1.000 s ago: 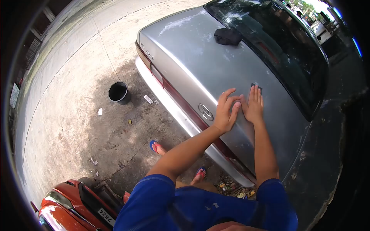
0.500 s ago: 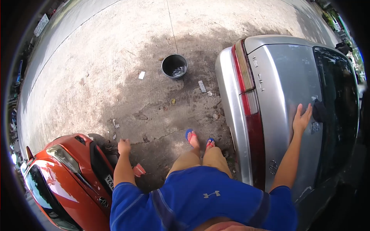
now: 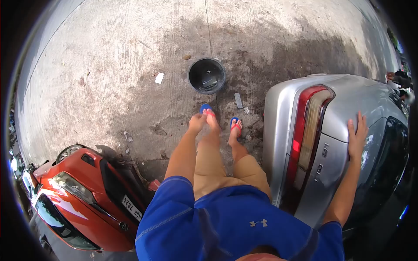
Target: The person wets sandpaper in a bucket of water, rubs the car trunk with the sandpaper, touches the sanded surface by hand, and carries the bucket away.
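Observation:
My right hand (image 3: 358, 138) lies with spread fingers on the rear corner of a silver car (image 3: 281, 126), beside its trunk lid and above the raised letters. Nothing shows in its grip. Over the ground in front of my body hangs my left hand (image 3: 197, 123), its fingers curled in, with no object visible in it. It overlaps my left foot in the view, which wears a blue flip-flop with a red strap (image 3: 205, 107). Just ahead of that foot stands a round dark bucket (image 3: 209, 92) with some liquid in it.
A red car (image 3: 87, 191) is parked at the left, its front towards me. On the concrete ground (image 3: 130, 56) lie a white scrap (image 3: 159, 78), a grey flat piece (image 3: 238, 100) and a red scrap (image 3: 153, 185). A person's dark sleeve (image 3: 401, 81) shows at the far right.
I have stepped forward, nearer the bucket. My right hand has shifted along the silver car to its rear corner, away from a dark cloth seen earlier. My left hand has swung forward.

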A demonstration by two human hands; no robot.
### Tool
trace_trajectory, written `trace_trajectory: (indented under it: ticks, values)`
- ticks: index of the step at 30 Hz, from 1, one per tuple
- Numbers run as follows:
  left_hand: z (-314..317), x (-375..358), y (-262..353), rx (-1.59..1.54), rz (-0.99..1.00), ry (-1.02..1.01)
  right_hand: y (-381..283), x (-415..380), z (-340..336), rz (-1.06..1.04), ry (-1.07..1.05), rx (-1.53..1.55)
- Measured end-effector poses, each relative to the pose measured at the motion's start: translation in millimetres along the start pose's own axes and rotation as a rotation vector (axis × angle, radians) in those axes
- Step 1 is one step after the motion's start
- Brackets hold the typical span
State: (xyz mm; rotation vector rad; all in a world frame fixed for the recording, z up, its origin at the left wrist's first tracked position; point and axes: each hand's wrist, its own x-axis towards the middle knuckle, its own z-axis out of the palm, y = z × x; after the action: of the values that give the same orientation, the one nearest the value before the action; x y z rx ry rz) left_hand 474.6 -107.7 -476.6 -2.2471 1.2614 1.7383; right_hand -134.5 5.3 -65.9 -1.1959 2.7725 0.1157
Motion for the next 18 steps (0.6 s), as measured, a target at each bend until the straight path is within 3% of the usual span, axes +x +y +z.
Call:
trace_trajectory:
  ticks: [1,4,5,6,8,10,11,12,14,15,16,17,18]
  values:
    - [21,37,6,-0.111,-0.069,-0.043,-7,2,-1,0.030,-0.035,-0.046]
    - [57,106,31,-0.468,-0.365,-0.093,8,4,-3,-0.137,-0.029,0.039]
    - [69,136,48,-0.581,-0.456,-0.106,-3,3,-7,-0.121,-0.029,0.069]
    - [81,182,28,-0.626,-0.502,-0.183,-13,4,-7,-0.110,-0.050,0.100]
    - [81,216,49,-0.799,-0.562,-0.112,-20,5,-14,-0.059,-0.067,0.123]
    - [98,284,20,-0.961,-0.624,-0.035,-37,11,-13,0.011,-0.063,0.181]
    - [94,311,18,-1.022,-0.626,-0.127,-45,8,-18,0.050,-0.086,0.176]
    - [89,320,30,-1.166,-0.766,-0.104,-55,9,-22,0.081,-0.091,0.142]
    - [88,346,31,-0.961,-0.783,0.059,-57,10,-28,0.104,-0.111,0.086]
    - [75,346,50,-1.001,-0.672,0.112,-58,8,-28,0.141,-0.106,0.078]
    - [57,330,94,-0.819,-0.687,0.267,-60,8,-31,0.151,-0.094,0.085]
    - [36,311,126,-0.683,-0.546,0.262,-63,8,-32,0.170,-0.077,0.095]
    - [12,304,156,-0.564,-0.546,0.228,-67,8,-35,0.199,-0.074,0.100]
